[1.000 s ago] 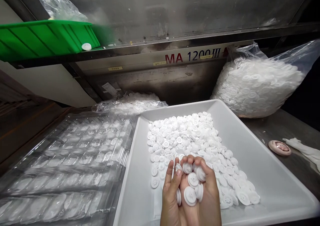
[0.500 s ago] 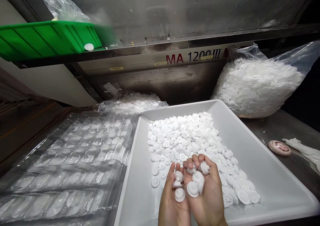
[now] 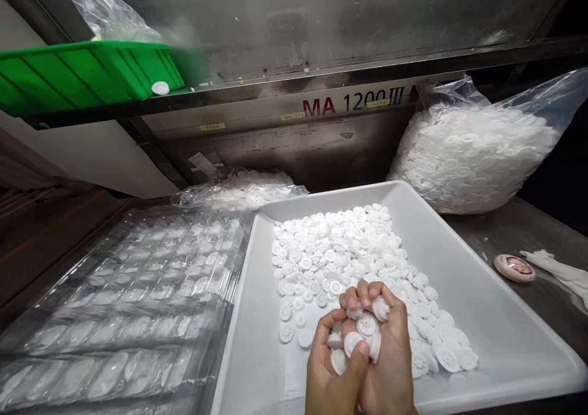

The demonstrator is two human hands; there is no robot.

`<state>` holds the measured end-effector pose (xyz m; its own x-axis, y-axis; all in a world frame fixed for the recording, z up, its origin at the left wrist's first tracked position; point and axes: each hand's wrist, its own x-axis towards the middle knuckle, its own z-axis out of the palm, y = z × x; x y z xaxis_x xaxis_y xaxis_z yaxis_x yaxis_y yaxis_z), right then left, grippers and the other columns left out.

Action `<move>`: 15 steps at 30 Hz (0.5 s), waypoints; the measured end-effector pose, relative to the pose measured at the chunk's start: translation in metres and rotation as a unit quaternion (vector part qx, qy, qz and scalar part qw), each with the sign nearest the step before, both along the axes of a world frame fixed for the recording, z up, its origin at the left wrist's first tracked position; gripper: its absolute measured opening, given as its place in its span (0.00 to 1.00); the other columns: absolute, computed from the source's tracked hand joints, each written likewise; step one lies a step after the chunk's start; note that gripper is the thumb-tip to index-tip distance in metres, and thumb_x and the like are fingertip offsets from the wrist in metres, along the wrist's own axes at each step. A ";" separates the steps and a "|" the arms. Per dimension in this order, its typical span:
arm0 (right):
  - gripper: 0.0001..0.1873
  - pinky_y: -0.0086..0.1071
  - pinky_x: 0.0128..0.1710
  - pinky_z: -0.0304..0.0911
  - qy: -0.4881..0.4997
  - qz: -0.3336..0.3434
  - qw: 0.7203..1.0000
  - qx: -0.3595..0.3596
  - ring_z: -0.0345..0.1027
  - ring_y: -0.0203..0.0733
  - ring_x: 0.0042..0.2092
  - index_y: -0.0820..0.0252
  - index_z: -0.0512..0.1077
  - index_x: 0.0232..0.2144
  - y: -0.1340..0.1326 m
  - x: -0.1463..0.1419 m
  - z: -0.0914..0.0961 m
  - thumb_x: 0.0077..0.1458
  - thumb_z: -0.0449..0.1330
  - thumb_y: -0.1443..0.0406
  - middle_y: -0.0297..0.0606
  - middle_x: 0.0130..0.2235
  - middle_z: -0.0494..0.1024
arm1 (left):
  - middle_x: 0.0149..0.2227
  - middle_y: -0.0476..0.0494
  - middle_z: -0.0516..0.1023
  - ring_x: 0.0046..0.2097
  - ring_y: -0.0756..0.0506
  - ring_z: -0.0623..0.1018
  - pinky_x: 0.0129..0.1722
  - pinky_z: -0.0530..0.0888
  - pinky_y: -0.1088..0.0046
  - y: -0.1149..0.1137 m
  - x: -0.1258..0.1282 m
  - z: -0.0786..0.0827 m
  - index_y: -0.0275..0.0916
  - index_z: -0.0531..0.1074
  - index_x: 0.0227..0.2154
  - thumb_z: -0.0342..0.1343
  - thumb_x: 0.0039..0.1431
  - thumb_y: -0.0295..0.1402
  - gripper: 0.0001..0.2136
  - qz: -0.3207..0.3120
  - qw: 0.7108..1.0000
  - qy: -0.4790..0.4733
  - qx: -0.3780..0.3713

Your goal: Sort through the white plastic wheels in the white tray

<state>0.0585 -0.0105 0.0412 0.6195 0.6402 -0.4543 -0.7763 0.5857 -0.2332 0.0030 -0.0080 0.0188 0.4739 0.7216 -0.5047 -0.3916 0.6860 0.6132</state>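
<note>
My right hand (image 3: 388, 366) is cupped palm up, its fingers curled around several small white plastic discs (image 3: 366, 325) with raised hubs. Pressed against it from the left, my left hand (image 3: 331, 381) has its fingers closed round a few more discs. The left thumb lies on a disc over the right palm. Both hands are above the near part of a large pale grey tray (image 3: 252, 335). In it a pile of the same discs (image 3: 340, 237) spreads across the back, middle and right.
Clear plastic trays (image 3: 156, 323) holding rows of white pieces stand at left. Behind are a flat clear bag (image 3: 248, 188) and, at right, a full bag of discs (image 3: 468, 157). A pink oval object (image 3: 514, 268), a white glove (image 3: 558, 274) and a green bin (image 3: 92, 68) are about.
My left hand has moved right and closed over its discs, with its thumb brought across onto a disc in the right palm. My right hand stays cupped in nearly the same place.
</note>
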 end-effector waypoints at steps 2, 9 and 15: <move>0.13 0.25 0.26 0.61 -0.009 -0.002 1.000 -0.007 0.55 0.31 0.27 0.57 0.58 0.21 0.000 0.000 -0.001 0.54 0.54 0.59 0.27 0.26 0.54 | 0.35 0.37 0.80 0.37 0.44 0.78 0.39 0.70 0.72 -0.001 -0.001 -0.003 0.36 0.69 0.38 0.69 0.34 0.31 0.24 -0.013 1.000 0.004 0.006; 0.11 0.24 0.32 0.65 -0.016 0.004 0.999 -0.029 0.60 0.29 0.30 0.56 0.57 0.24 0.000 0.004 -0.011 0.54 0.53 0.59 0.27 0.28 0.56 | 0.34 0.42 0.81 0.44 0.43 0.77 0.49 0.69 0.65 0.005 -0.004 0.001 0.38 0.70 0.33 0.56 0.50 0.27 0.06 0.020 0.994 -0.014 -0.104; 0.09 0.17 0.21 0.57 -0.117 0.100 0.986 -0.063 0.46 0.21 0.17 0.55 0.59 0.29 -0.013 0.019 -0.016 0.57 0.50 0.57 0.25 0.27 0.60 | 0.37 0.48 0.81 0.44 0.46 0.77 0.51 0.70 0.67 0.020 -0.005 0.011 0.36 0.71 0.36 0.49 0.53 0.20 0.11 0.075 0.981 -0.057 -0.167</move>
